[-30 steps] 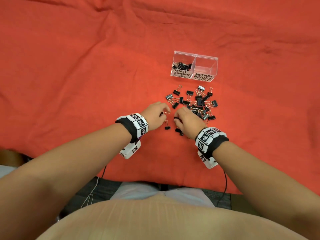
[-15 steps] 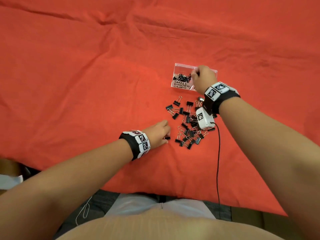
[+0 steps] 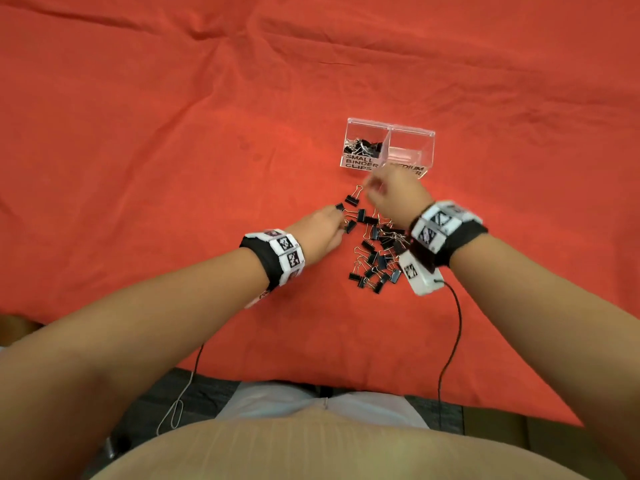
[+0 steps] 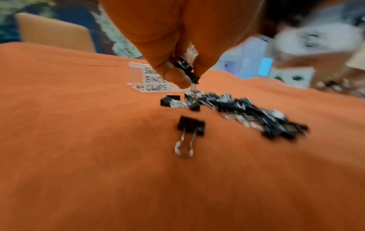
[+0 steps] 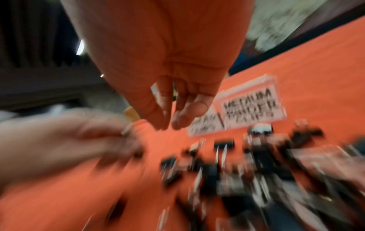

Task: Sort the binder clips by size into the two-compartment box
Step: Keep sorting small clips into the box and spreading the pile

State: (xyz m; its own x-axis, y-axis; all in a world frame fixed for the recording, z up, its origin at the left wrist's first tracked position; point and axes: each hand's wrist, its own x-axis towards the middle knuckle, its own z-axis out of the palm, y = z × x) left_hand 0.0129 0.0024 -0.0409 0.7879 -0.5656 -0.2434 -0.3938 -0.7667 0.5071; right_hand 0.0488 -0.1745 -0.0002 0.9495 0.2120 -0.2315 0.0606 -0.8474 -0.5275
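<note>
Sorting looks early: clear plastic two-compartment box (image 3: 389,133) holds clips only under its "small" label, while most black binder clips (image 3: 375,252) lie beside it. Left hand (image 4: 177,46) pinches one clip (image 4: 186,70); right hand (image 3: 394,192) hangs released.

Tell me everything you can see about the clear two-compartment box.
The box is clear, plastic-looking, with one divider making two open-topped compartments. Black-lettered labels on its front read SMALL BINDER CLIPS and MEDIUM BINDER CLIPS. The small side holds black clips; the medium side looks empty. It stands upright on the red cloth beyond the loose pile; the right hand partly hides its front.
</note>
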